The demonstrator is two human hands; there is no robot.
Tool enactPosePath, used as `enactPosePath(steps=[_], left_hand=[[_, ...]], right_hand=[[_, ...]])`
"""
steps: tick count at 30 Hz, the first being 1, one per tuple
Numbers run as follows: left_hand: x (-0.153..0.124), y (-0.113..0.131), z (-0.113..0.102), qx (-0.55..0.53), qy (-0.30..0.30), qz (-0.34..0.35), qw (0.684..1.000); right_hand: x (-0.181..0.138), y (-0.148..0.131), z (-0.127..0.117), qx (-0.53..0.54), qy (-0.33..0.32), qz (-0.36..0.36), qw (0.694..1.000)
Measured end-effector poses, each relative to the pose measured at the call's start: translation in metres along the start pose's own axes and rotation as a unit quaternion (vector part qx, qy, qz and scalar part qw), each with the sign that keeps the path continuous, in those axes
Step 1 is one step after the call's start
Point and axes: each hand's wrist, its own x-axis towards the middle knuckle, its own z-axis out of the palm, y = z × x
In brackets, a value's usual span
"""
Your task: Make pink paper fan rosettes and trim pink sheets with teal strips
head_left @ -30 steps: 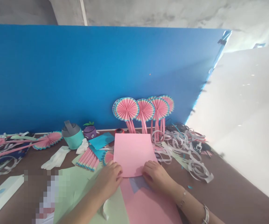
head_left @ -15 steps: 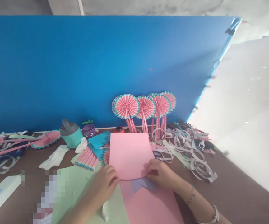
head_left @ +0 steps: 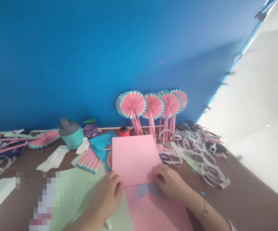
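A pink sheet of paper (head_left: pixel 135 160) stands in front of me, its near edge raised a little off the layers below. My left hand (head_left: pixel 108 195) is closed at its lower left corner, thumb and fingers pinched together. At the lower right corner my right hand (head_left: pixel 169 181) pinches the same sheet. Beneath lie another pink sheet (head_left: pixel 160 211), a purplish-blue piece of paper (head_left: pixel 147 190) and a large pale green sheet (head_left: pixel 81 189). Left of the raised sheet are a pleated pink strip (head_left: pixel 89 160) and blue paper (head_left: pixel 103 141).
Several pink paper fans (head_left: pixel 132 105) lean on the blue panel (head_left: pixel 81 64). Curled white strips (head_left: pixel 211 173) clutter the right. A turquoise container (head_left: pixel 72 136), purple cup (head_left: pixel 90 131), red round object (head_left: pixel 123 131) and white gloves (head_left: pixel 54 158) stand or lie behind; a white box (head_left: pixel 0 195) is at left.
The view has tilted downward slightly. The pink sheet's near edge, bowed before, is now straighter. Both hands keep their places at its corners, the right one having shifted slightly outward.
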Motion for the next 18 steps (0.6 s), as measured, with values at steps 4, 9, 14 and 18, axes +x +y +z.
enactPosePath(steps=[4, 9, 14, 18], left_hand=[[0.0000, 0.0001, 0.0010, 0.003, 0.001, -0.013, 1.000], [0.0000, 0.0003, 0.0011, 0.020, 0.004, -0.012, 1.000], [-0.0015, 0.0013, 0.0006, 0.042, 0.005, -0.005, 0.999], [-0.0043, 0.0059, 0.0000, 0.097, 0.024, 0.051, 0.994]], right_hand=[[0.0018, 0.0006, 0.0030, -0.013, 0.006, 0.025, 1.000], [0.0023, 0.0053, 0.0044, -0.026, 0.004, 0.040, 0.999], [0.0011, 0.0009, 0.0015, -0.043, 0.002, 0.054, 0.998], [0.0014, -0.0002, 0.0009, -0.045, 0.000, 0.050, 0.998]])
